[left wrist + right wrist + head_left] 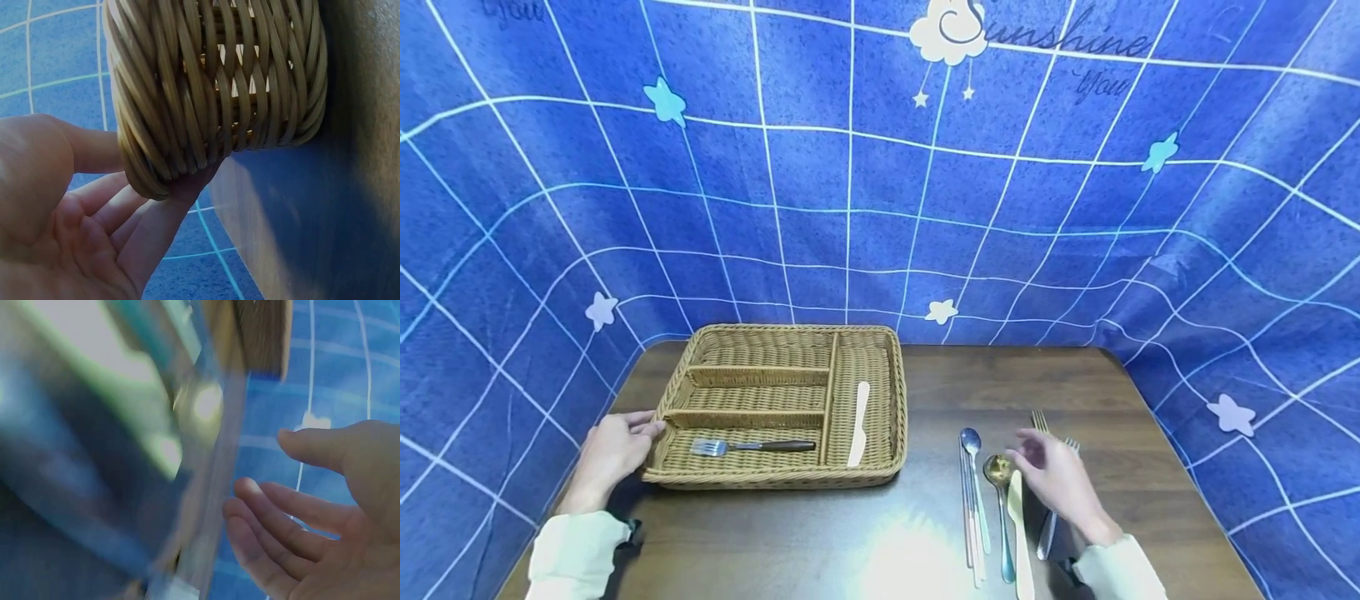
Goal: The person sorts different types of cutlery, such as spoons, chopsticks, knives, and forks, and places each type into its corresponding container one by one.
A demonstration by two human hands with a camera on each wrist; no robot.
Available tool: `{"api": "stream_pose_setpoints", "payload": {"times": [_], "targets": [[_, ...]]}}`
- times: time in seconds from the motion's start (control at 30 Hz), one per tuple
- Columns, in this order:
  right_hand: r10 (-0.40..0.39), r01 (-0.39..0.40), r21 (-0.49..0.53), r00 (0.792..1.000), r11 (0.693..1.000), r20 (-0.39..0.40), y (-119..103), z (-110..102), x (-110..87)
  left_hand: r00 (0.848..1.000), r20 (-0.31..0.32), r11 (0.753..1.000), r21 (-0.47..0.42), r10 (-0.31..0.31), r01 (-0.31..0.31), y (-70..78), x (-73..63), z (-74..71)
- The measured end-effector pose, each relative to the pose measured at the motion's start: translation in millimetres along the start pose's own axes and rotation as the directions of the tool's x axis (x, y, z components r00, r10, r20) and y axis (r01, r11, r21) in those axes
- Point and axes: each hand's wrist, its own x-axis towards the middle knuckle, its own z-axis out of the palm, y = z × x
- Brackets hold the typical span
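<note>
My left hand [613,450] holds the left rim of a wicker cutlery tray [775,477], thumb on one side of the edge and fingers on the other in the left wrist view. A dark-handled fork [775,446] lies in the tray's front-left compartment; a pale knife [858,429] lies in the long right one. Over the cutlery at the right, my right hand [1060,479] hovers with fingers loosely bent and nothing between them. Below and beside it lie a fork with golden tines [1040,421], a silver fork [1072,445], a yellowish knife [1018,521] and a gold-bowled spoon [998,470].
Left of the gold-bowled spoon lie a spoon with a pale green handle [972,442] and thin pinkish sticks [967,508]. Everything sits on a dark wooden table [760,542]. Blue gridded cloth [880,183] hangs behind and at both sides.
</note>
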Motion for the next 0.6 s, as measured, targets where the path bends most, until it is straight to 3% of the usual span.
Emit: {"api": "stream_pose_setpoints", "payload": {"times": [0.13,0.33,0.6], "targets": [[0.026,-0.028,-0.117,0.999,0.993,-0.019,28.9,-27.6,-12.8,1.000,-0.009,1.000,-0.013,0.004,-0.004,-2.4,-2.6,4.7],[0.184,-0.154,-0.264,0.978,0.952,0.095,52.8,-62.6,-23.8,1.000,-0.022,1.000,-0.019,0.001,-0.001,-3.1,-4.9,6.6],[0.293,-0.216,-0.312,0.929,0.925,0.226,62.9,-61.5,-34.9,0.998,-0.046,0.999,-0.023,0.038,-0.039,-1.7,-3.3,6.4]]}}
